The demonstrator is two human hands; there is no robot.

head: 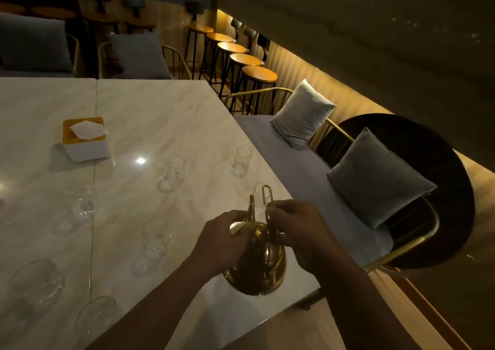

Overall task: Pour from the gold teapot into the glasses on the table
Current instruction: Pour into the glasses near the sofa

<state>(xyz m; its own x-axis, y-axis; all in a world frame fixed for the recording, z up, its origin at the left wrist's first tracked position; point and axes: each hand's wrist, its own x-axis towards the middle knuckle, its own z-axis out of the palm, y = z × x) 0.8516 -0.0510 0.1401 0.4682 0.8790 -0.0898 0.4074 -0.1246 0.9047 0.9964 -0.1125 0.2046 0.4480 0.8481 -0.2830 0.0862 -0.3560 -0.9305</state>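
You hold the gold teapot in both hands above the near right corner of the marble table, its round belly facing the camera and its spout and looped handle rising away from you. Your left hand wraps the left side of the pot near the lid, fingers closed against the metal; your right hand is clamped on the thin gold handle, fingers curled together around it. Just beyond the spout stands a clear glass, partly hidden behind the handle, so you cannot tell whether it holds anything. Another glass stands farther back near the right edge, and a third sits toward the middle. More glasses spread across the left half, dim and hard to make out. A white tissue box with a gold top rests well apart, toward the far left.
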